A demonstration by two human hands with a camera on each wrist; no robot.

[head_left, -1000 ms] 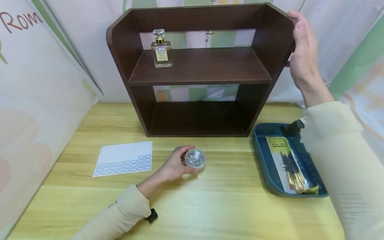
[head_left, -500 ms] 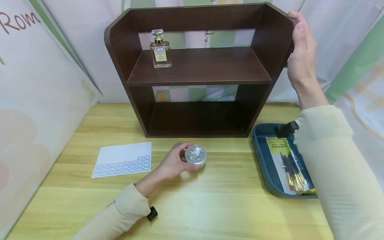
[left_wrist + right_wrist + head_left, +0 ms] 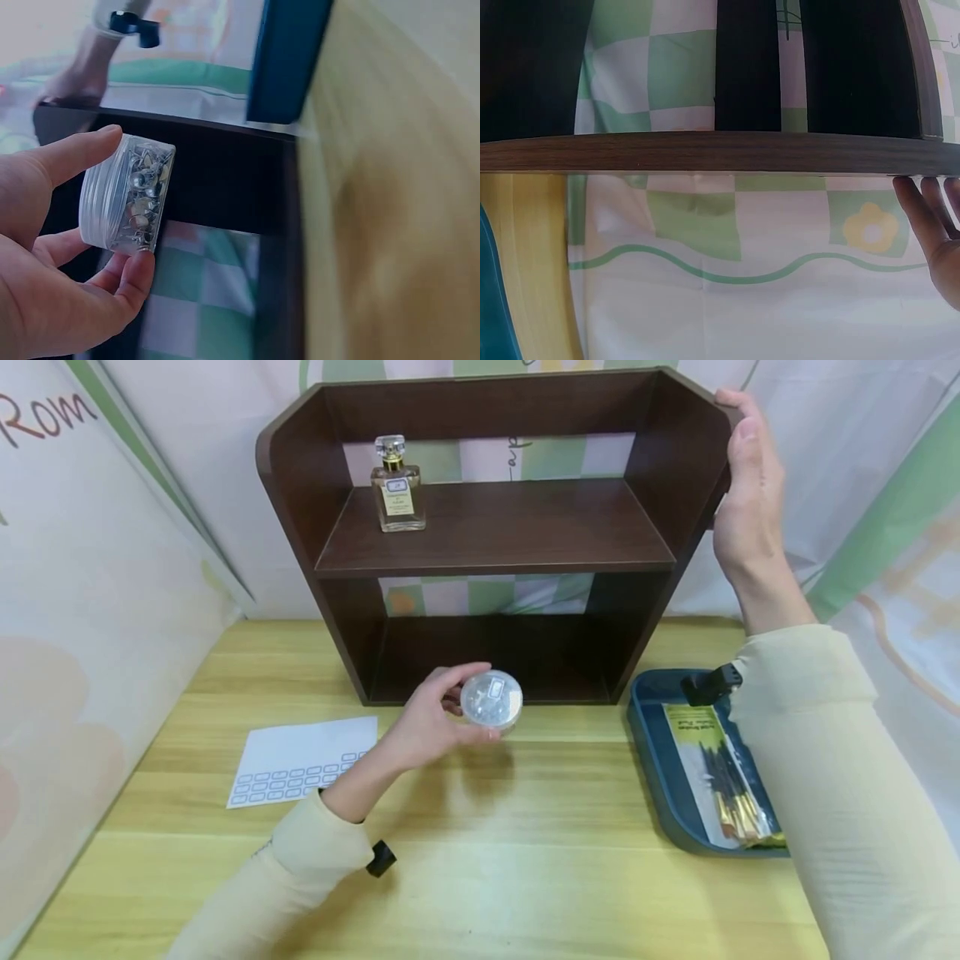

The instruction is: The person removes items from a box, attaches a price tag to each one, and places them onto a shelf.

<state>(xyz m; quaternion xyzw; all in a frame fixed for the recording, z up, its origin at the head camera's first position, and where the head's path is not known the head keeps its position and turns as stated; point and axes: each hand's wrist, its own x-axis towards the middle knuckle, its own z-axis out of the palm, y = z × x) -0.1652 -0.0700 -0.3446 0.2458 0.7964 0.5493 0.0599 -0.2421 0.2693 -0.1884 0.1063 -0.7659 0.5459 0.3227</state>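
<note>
Fingers of a person's left hand are grasping a round clear container, pinching it between thumb and curled fingertips. Silvery beads and small metallic pieces are showing inside it, and a small label is sitting on its lid. The container is hanging above the wood-grain desk, just in front of the lower compartment of a dark brown shelf unit. The right hand is resting against the outer right side of that unit near its top, its fingers extending, released. A perfume bottle is standing upright at the left end of the upper compartment. On the desk, a sheet of blue-outlined labels is lying at the left, the left arm hiding one corner. At the right, a blue tray is holding a packet of paintbrushes, and the right sleeve is hiding part of the tray.
</note>
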